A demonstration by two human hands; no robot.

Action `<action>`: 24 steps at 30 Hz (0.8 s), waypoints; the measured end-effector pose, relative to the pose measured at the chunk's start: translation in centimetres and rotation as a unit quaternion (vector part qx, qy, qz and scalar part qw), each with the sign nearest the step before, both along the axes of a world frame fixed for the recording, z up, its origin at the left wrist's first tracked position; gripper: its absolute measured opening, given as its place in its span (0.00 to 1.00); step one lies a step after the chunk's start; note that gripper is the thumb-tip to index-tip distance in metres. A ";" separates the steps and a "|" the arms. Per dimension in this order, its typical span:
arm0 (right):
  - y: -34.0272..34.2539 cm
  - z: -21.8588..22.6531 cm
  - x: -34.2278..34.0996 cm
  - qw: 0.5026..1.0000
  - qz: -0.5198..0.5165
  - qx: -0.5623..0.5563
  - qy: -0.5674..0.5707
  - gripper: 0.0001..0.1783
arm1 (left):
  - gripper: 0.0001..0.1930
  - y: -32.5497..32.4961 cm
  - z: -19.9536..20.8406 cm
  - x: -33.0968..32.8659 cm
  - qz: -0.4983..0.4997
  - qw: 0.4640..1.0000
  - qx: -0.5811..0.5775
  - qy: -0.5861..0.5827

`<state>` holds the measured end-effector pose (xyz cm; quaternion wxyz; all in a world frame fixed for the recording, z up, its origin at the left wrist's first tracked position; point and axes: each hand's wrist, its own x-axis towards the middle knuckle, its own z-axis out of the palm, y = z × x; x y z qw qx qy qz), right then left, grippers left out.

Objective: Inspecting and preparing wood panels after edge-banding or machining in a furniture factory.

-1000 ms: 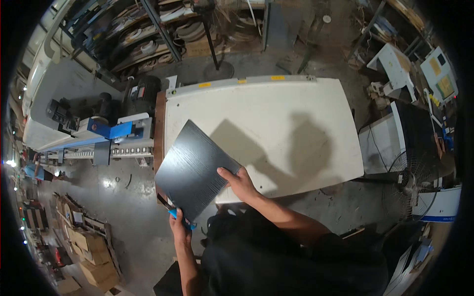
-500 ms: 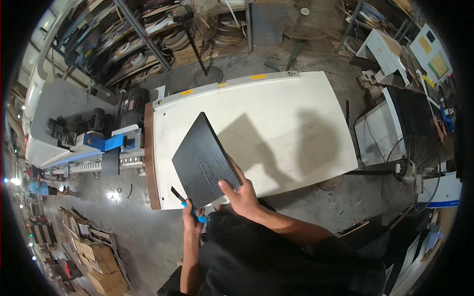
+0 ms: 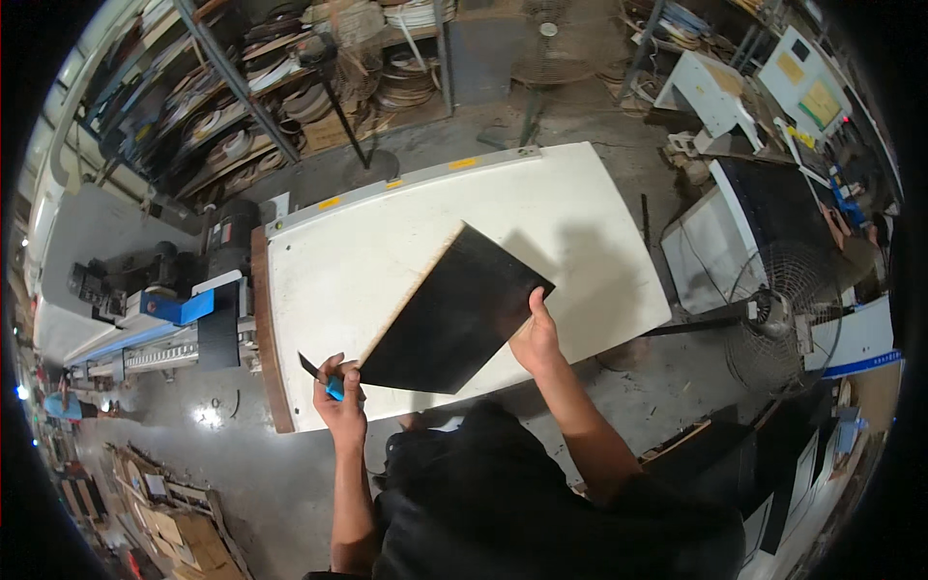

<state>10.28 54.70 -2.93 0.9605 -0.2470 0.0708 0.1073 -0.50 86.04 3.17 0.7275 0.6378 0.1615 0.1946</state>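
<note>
A flat black panel [image 3: 454, 319] hangs tilted over the white table, its long upper-left edge showing pale brown. My right hand [image 3: 537, 334] is closed on its right corner, thumb lying on the black face. Near the panel's lower-left corner my left hand [image 3: 340, 398] grips a utility knife [image 3: 334, 389] with a blue handle, the dark blade pointing up and left. The fingertips of that hand come up against the panel's corner; whether they press on it I cannot tell.
The white table [image 3: 329, 280] has a metal fence [image 3: 406, 184] along its far edge. At left stands a machine with a blue guard [image 3: 179, 306]. A wire fan [image 3: 773, 314] is at right, another person's hands [image 3: 836, 224] beyond it. Shelves of coiled strips [image 3: 232, 145] line the back.
The panel has been turned, so a different face and its pale edge show. My right hand moved right and up with it; my left hand with the knife rose toward the panel's corner.
</note>
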 end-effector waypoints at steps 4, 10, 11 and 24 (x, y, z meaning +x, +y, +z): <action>-0.9 -0.4 -0.2 0.990 -0.096 -0.011 0.104 0.41 | 0.13 -2.0 0.5 0.2 -0.067 0.984 0.163 0.027; -1.5 -1.1 -0.8 0.979 -0.117 -0.015 0.165 0.42 | 0.14 -3.2 0.1 0.2 -0.085 0.979 0.175 0.063; -2.0 -1.9 -0.8 0.978 -0.123 -0.035 0.165 0.42 | 0.14 -3.0 -0.7 0.0 -0.091 0.973 0.203 0.067; -14.8 -12.6 6.4 0.835 -0.078 -0.446 0.313 0.56 | 0.10 8.9 -12.0 -18.2 0.023 0.918 0.298 0.261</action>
